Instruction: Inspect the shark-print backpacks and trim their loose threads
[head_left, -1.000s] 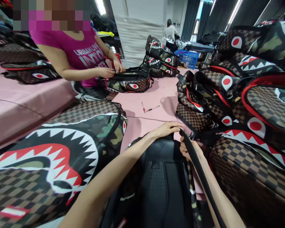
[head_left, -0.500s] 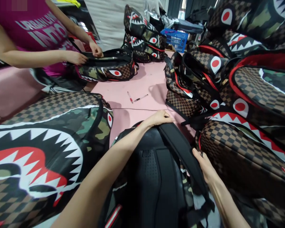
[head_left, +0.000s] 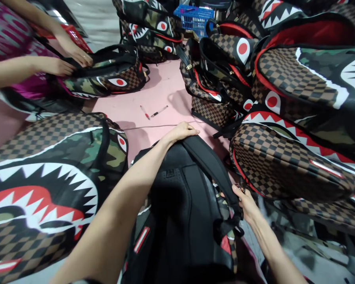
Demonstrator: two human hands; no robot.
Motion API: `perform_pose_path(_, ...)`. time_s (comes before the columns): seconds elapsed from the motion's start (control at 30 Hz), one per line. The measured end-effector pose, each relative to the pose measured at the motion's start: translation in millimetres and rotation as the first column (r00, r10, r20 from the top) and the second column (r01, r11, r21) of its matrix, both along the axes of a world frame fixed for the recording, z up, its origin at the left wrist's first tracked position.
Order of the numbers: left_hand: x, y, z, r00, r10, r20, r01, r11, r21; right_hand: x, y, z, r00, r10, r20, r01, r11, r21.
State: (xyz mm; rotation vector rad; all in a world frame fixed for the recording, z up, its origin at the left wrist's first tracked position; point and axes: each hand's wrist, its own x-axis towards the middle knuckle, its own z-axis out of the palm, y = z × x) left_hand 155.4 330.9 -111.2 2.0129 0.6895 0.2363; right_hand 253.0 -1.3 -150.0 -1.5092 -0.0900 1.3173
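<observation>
A backpack [head_left: 180,205] lies in front of me with its black padded back facing up. My left hand [head_left: 182,132] is closed over the top end of its black shoulder strap [head_left: 208,157]. Lower down the same strap, my right hand [head_left: 245,201] pinches its edge near the webbing and buckle. Something small and dark shows at the right fingers; I cannot make out what it is. To my left lies another backpack [head_left: 62,134] with a checkered and camouflage shark-mouth print.
Two pens [head_left: 155,112] lie on the pink table [head_left: 156,88]. Shark-print backpacks are heaped at the right, including a checkered one [head_left: 278,161]. Across the table, a co-worker's hands [head_left: 73,59] work at an open backpack [head_left: 121,81]. A blue basket [head_left: 195,19] stands behind.
The view has shifted to the right and down. My right hand has slid down the strap toward its lower end, while my left hand stays at the top.
</observation>
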Motion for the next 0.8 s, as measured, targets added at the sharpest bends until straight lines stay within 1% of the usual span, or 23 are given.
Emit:
perform_pose_path(0.13, -2, -5, -0.4, 0.999, 0.041, -0.022, -0.041, 0.999, 0.018, 2, 1, 2.3, 1.000, -0.002, -0.027, 0.003, 1.000, 0.009)
perform_pose_path(0.3, -6, -14, 3.0, 0.998, 0.058, -0.010, -0.057, 0.989, 0.139, 4, -1, 4.6, 0.997, -0.027, -0.075, 0.028, 0.999, 0.015)
perform_pose_path(0.37, -11, -22, 6.7, 0.997, 0.073, 0.031, -0.079, 0.962, 0.261, 3, -4, 3.8, 0.995, -0.012, -0.100, 0.017, 0.999, 0.040)
perform_pose_path(0.4, -16, -28, 9.2, 0.992, 0.108, 0.067, -0.124, 0.932, 0.341, 3, -6, 3.3, 0.993, -0.004, -0.114, 0.011, 0.998, 0.060)
perform_pose_path(0.43, -23, -36, 11.9, 0.981, 0.161, 0.109, -0.192, 0.887, 0.419, 1, -8, 3.0, 0.992, 0.003, -0.129, 0.008, 0.997, 0.082)
perform_pose_path(0.5, -45, -61, 16.7, 0.939, 0.299, 0.170, -0.342, 0.770, 0.538, -1, -12, 3.2, 0.988, 0.003, -0.154, 0.015, 0.993, 0.115)
perform_pose_path(0.53, -59, -77, 17.8, 0.916, 0.362, 0.174, -0.392, 0.714, 0.580, -2, -14, 3.7, 0.986, -0.002, -0.165, 0.022, 0.992, 0.121)
perform_pose_path(0.57, -75, -94, 17.4, 0.898, 0.411, 0.159, -0.415, 0.664, 0.622, -3, -16, 4.3, 0.984, -0.008, -0.177, 0.031, 0.992, 0.123)
perform_pose_path(0.63, -112, -135, 10.7, 0.886, 0.452, 0.099, -0.383, 0.596, 0.706, -5, -19, 6.0, 0.978, -0.018, -0.209, 0.044, 0.991, 0.122)
perform_pose_path(0.7, -148, -176, -4.0, 0.875, 0.479, 0.070, -0.367, 0.562, 0.742, -7, -22, 7.8, 0.969, -0.005, -0.247, 0.039, 0.990, 0.133)
perform_pose_path(0.77, -179, -213, -22.6, 0.863, 0.503, 0.038, -0.367, 0.574, 0.731, -10, -23, 9.7, 0.960, 0.019, -0.280, 0.025, 0.988, 0.154)
perform_pose_path(0.8, -191, -230, -31.7, 0.844, 0.535, 0.032, -0.390, 0.573, 0.721, -11, -24, 10.6, 0.956, 0.024, -0.291, 0.025, 0.986, 0.163)
